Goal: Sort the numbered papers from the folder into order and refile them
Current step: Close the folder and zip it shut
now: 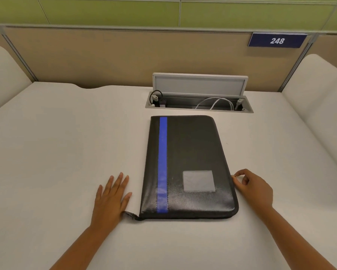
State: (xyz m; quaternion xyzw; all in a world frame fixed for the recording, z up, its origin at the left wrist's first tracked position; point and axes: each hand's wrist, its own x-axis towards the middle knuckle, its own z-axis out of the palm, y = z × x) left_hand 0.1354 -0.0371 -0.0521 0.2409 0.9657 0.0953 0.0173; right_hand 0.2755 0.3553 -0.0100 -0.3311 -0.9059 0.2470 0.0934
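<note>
A black zip folder (191, 156) with a blue stripe and a grey label patch lies closed on the white desk (66, 143). Its zipper pull (131, 215) sticks out at the near left corner. My left hand (111, 197) lies flat on the desk just left of the folder, fingers straight, its thumb close to the zipper pull. My right hand (251, 187) is at the folder's right edge, fingers curled, thumb and forefinger pinched together at the edge. No papers show.
An open cable hatch (199, 103) with its lid raised and white and black cables inside is sunk in the desk behind the folder. Beige partition walls enclose the desk. A blue sign reading 248 (277, 40) hangs at the back right.
</note>
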